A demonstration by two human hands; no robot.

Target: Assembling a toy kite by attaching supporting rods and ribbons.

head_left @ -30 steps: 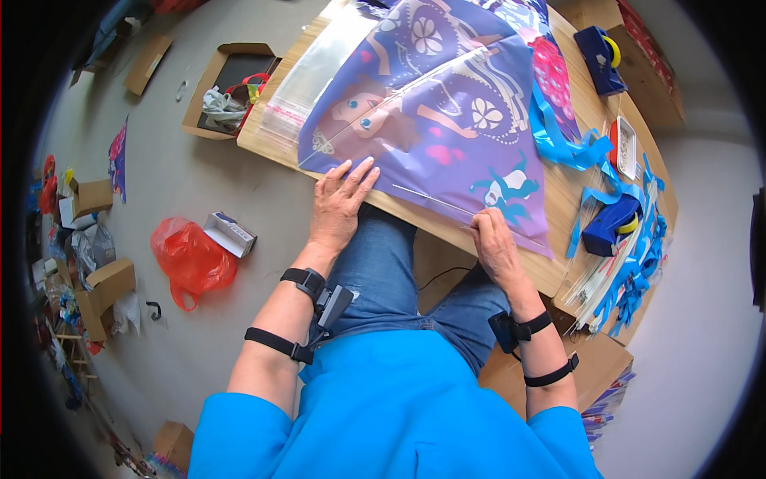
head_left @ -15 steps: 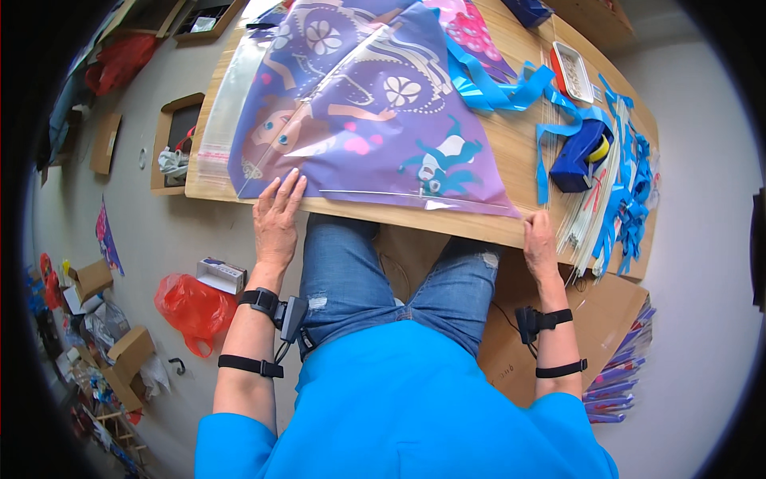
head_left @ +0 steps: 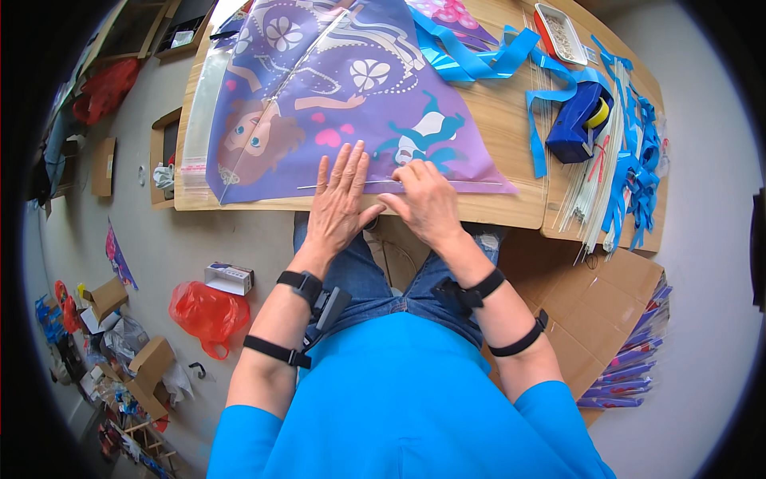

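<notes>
A purple kite sail with a printed cartoon figure lies across the near side of the wooden table. My left hand rests flat on its near edge, fingers stretched out. Close beside it, my right hand bends its fingers down onto the hem, with the thumb apart and pointing at my left hand. A thin white rod runs along this hem, passing under my left fingers toward my right fingertips. My right hand covers part of the hem.
To the right sit a blue tape dispenser, a bundle of white rods, blue ribbons and a white tray. Clear plastic sleeves lie at the left table edge. A red bag and cardboard boxes are on the floor.
My right hand has left the sail's right corner and moved left along the hem, beside my left hand. My left hand has shifted right. The sail appears further left in view.
</notes>
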